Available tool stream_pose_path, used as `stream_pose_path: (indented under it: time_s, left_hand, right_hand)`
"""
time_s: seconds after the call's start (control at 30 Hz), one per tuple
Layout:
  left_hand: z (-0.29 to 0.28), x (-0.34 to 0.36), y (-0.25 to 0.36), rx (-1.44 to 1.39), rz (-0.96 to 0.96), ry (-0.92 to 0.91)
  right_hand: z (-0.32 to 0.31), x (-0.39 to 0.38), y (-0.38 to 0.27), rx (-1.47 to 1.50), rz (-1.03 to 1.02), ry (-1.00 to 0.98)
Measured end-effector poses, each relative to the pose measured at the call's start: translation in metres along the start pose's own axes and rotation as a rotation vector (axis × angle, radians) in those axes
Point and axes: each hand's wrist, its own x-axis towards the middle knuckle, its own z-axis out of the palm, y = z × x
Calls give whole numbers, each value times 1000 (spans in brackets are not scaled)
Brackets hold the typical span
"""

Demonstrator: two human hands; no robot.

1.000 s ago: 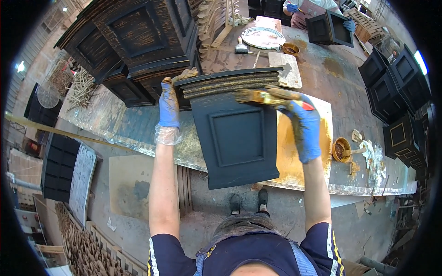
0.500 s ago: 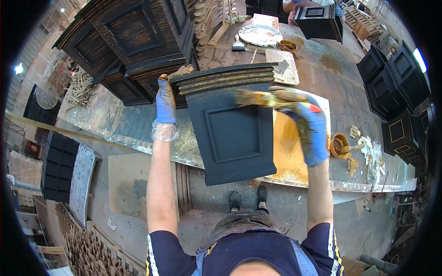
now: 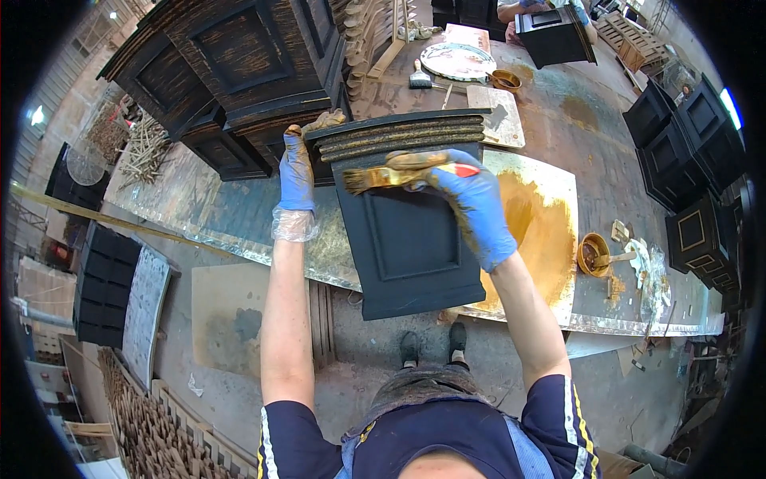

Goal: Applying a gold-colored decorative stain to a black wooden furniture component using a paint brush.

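Note:
A black wooden pedestal [image 3: 411, 239] with a recessed front panel and gold-streaked ridged moulding hangs tilted before me. My left hand [image 3: 299, 172], in a stained blue glove, grips its upper left corner, with some fingers hidden behind. My right hand [image 3: 471, 203], gloved alike, is closed around a paintbrush [image 3: 393, 176] with a red-tipped handle. The bristles point left and lie at the pedestal's face, just under the moulding; whether they touch is hard to tell. Behind the right wrist, a white board [image 3: 550, 188] carries a broad smear of amber stain.
Dark streaked cabinets [image 3: 239, 64] stand stacked at the left. A bowl of brown liquid with a brush [image 3: 592, 254] sits right, near crumpled plastic [image 3: 654, 279]. Farther off are a round white lid [image 3: 456, 61], another brush [image 3: 420, 77] and a small bowl [image 3: 506, 80]. A person handles a black box [image 3: 556, 36].
My right hand has swept the brush leftward across the pedestal, from the moulding's right part to its left end, slightly lower. My left hand keeps its grip on the corner.

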Motion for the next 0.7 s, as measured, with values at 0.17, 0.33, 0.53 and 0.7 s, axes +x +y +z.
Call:
stream_pose_path:
  time_s: [0.17,0.33,0.53,0.7]
  left_hand:
    - [-18,14,-17,75,57,-9]
    - [-7,10,-13,-101,150,-221]
    - [-12,11,-20,-218,87,-228]
    - [-10,11,-21,-166,199,-39]
  right_hand:
    - [-50,-2,-15,-87,-63,104]
    - [-110,-25,-56,-153,-152,160]
    - [-141,-56,-75,-134,-189,284]
    - [-94,-60,-53,-130,-187,50]
